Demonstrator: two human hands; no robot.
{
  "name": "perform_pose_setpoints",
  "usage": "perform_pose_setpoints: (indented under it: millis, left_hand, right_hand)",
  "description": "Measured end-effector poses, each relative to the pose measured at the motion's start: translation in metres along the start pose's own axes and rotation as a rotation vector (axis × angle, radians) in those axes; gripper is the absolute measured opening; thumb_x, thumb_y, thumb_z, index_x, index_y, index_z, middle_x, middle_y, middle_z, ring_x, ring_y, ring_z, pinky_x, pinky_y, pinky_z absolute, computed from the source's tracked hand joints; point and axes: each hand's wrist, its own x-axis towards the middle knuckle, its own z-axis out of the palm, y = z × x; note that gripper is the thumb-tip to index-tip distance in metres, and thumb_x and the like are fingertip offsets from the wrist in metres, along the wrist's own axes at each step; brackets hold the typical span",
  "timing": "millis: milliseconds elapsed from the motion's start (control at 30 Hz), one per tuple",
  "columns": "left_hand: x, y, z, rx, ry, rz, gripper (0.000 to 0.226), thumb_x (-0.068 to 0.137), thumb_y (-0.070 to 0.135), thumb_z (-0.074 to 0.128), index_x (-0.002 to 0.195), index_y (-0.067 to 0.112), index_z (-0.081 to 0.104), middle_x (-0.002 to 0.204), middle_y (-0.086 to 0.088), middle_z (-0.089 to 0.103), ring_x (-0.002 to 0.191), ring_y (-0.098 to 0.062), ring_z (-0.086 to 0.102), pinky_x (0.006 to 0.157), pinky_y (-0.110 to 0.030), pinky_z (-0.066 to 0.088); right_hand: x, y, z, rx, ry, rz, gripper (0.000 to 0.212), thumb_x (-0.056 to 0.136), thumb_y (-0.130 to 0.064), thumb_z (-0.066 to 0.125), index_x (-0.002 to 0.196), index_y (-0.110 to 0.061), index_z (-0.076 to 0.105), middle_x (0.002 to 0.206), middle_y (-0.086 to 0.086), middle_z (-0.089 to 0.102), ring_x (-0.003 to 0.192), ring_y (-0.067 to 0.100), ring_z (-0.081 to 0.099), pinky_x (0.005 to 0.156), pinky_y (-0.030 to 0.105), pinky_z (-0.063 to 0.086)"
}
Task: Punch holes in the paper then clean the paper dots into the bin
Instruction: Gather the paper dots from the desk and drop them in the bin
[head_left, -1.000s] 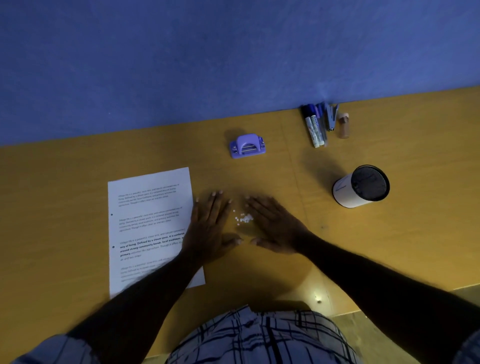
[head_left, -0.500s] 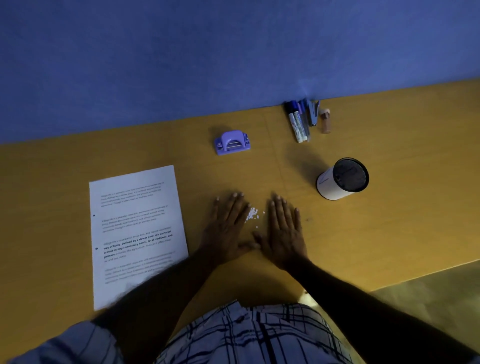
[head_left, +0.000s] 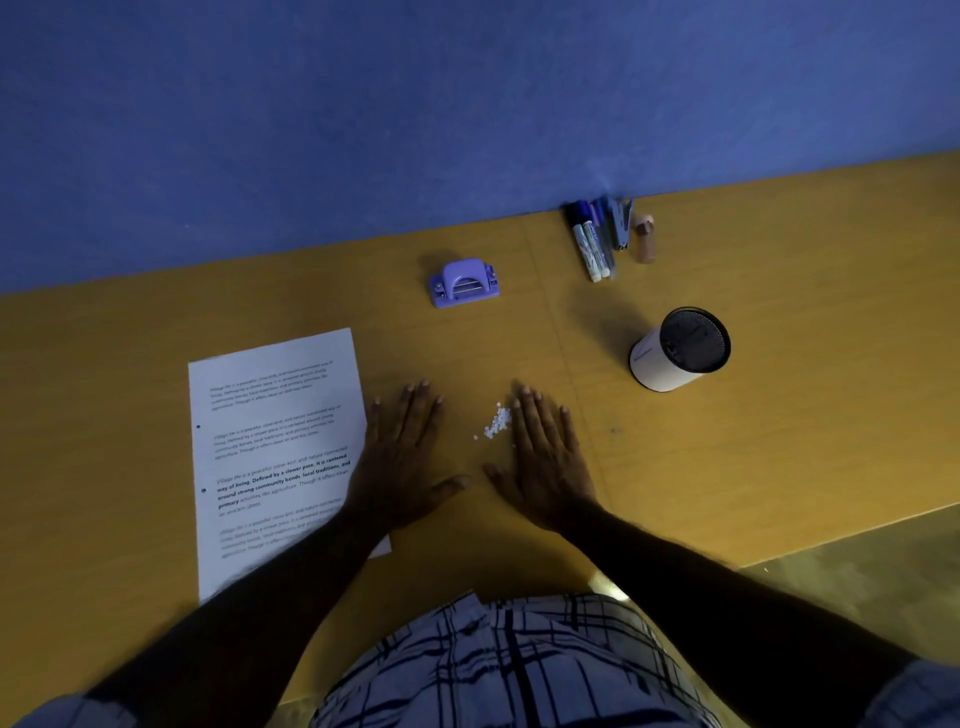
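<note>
A small heap of white paper dots (head_left: 496, 422) lies on the wooden table between my hands. My left hand (head_left: 402, 457) rests flat, palm down, fingers spread, left of the dots and over the right edge of the printed sheet of paper (head_left: 270, 447). My right hand (head_left: 545, 457) lies flat too, its index finger touching the heap's right side. The sheet shows two punched holes along its left margin. A purple hole punch (head_left: 464, 283) sits behind the dots. The small white bin (head_left: 675, 349) with a dark inside stands at the right, tilted toward me.
Markers (head_left: 589, 244), a stapler (head_left: 621, 223) and a small brown bottle (head_left: 645, 237) lie against the blue wall at the back right. The table's front edge (head_left: 831, 535) runs close at the lower right, with floor beyond it.
My left hand has slid left, away from the dots, onto the paper's edge. My right hand has stayed beside the heap, which now lies against its index finger.
</note>
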Motion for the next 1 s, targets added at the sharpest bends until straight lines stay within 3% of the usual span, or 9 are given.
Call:
perform_pose_setpoints:
  millis: [200,333,567,833,1000]
  left_hand:
    - [-0.011,-0.001,0.001,0.024,-0.003,-0.046,0.104,0.079,0.083,0.024,0.152,0.009,0.024,0.161,-0.017,0.014,0.149,-0.035,0.012,0.116,-0.061,0.013]
    - [-0.018,-0.001,-0.004,0.009,0.032,-0.065,0.102,0.081,0.082,0.022,0.151,0.007,0.026,0.16,-0.018,0.019,0.147,-0.036,0.019,0.113,-0.063,0.021]
    - [-0.025,-0.003,-0.001,0.03,-0.005,-0.093,0.103,0.081,0.083,0.016,0.152,0.008,0.022,0.161,-0.016,0.014,0.149,-0.034,0.013,0.117,-0.06,0.013]
    - [-0.027,-0.008,-0.003,0.062,0.003,-0.086,0.101,0.083,0.081,0.019,0.151,0.007,0.025,0.161,-0.017,0.016,0.149,-0.034,0.015,0.117,-0.06,0.013]
    - [-0.025,-0.007,-0.003,0.06,-0.008,-0.091,0.1,0.083,0.081,0.02,0.151,0.007,0.026,0.16,-0.018,0.017,0.148,-0.034,0.017,0.116,-0.06,0.015]
  right_hand:
    - [0.007,-0.027,0.007,0.081,0.037,0.057,0.09,0.093,-0.07,0.03,0.155,-0.007,0.013,0.164,0.011,0.005,0.152,0.025,0.0,0.122,0.05,0.003]
    - [0.007,-0.001,0.003,0.051,0.009,0.087,0.099,0.087,-0.08,0.026,0.155,-0.013,0.001,0.164,0.006,-0.006,0.151,0.021,-0.009,0.12,0.048,-0.01]
    - [0.019,0.04,-0.009,0.029,-0.045,0.022,0.106,0.081,-0.085,0.028,0.156,-0.017,-0.004,0.163,0.003,-0.011,0.151,0.021,-0.013,0.119,0.047,-0.009]
    - [0.056,0.029,-0.015,0.064,-0.054,-0.01,0.099,0.084,-0.081,0.028,0.156,-0.018,0.001,0.164,0.003,-0.008,0.148,0.016,-0.016,0.118,0.043,-0.013]
    - [0.049,0.012,-0.016,0.08,-0.062,-0.084,0.107,0.078,-0.085,0.029,0.155,-0.016,0.0,0.161,0.002,-0.013,0.149,0.019,-0.016,0.119,0.049,-0.012]
